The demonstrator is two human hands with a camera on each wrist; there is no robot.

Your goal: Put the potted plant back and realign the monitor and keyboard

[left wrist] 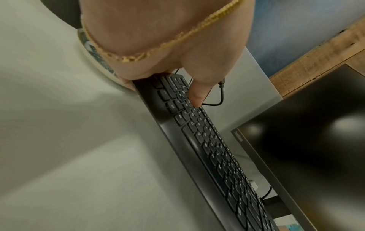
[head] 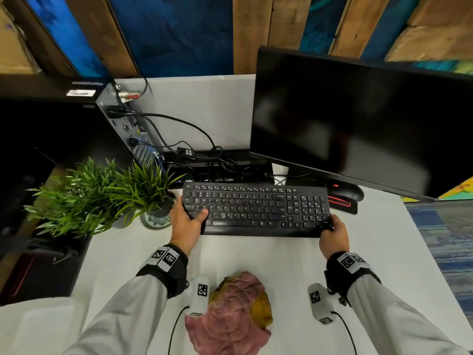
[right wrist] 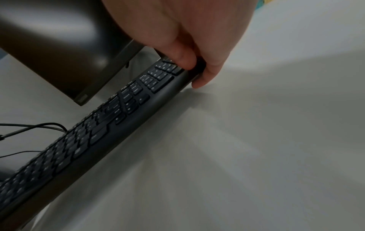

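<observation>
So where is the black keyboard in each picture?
Head view: keyboard lies across the middle, left hand and right hand gripping its ends.
Left wrist view: keyboard runs diagonally from centre down right.
Right wrist view: keyboard runs diagonally down left.
Shared landmark: the dark monitor.

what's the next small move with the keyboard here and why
Probably a short, level lift or slide toward the body. The left hand grips the keyboard at its left end, thumb on the keys, and the right hand pinches the right front corner. The potted plant crowds the left end and the mouse lies just behind the right, so the bare table in front looks freest.
</observation>
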